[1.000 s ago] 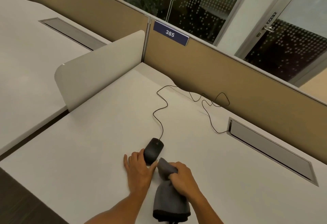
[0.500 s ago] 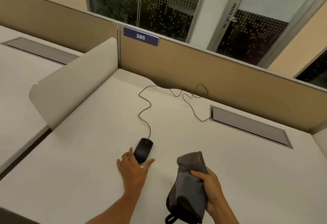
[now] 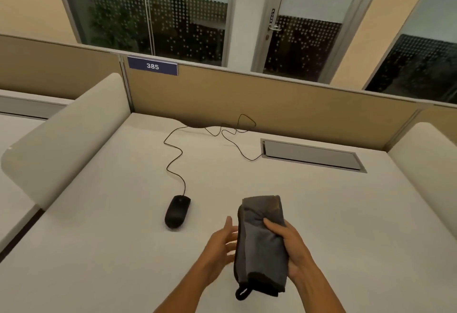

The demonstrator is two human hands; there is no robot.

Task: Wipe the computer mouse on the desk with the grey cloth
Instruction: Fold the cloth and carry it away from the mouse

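A black wired computer mouse [image 3: 177, 211] lies on the white desk [image 3: 111, 213], with nothing touching it. Its thin black cable [image 3: 174, 156] snakes back toward the partition. My right hand [image 3: 293, 248] grips a folded grey cloth [image 3: 262, 243], held above the desk to the right of the mouse; a black loop hangs from the cloth's lower end. My left hand [image 3: 220, 246] is beside the cloth's left edge with fingers apart, close to the fabric or just touching it.
A tan partition [image 3: 272, 104] with a blue "385" plate [image 3: 152, 66] closes the desk's far side. A grey cable hatch [image 3: 311, 155] sits at back right. Rounded white dividers stand at left [image 3: 66, 137] and right [image 3: 425, 156]. Glass doors lie beyond.
My left hand has let go of the mouse and moved right to the cloth. My right hand lifted the cloth off the mouse and away to the right. The camera tilted up.
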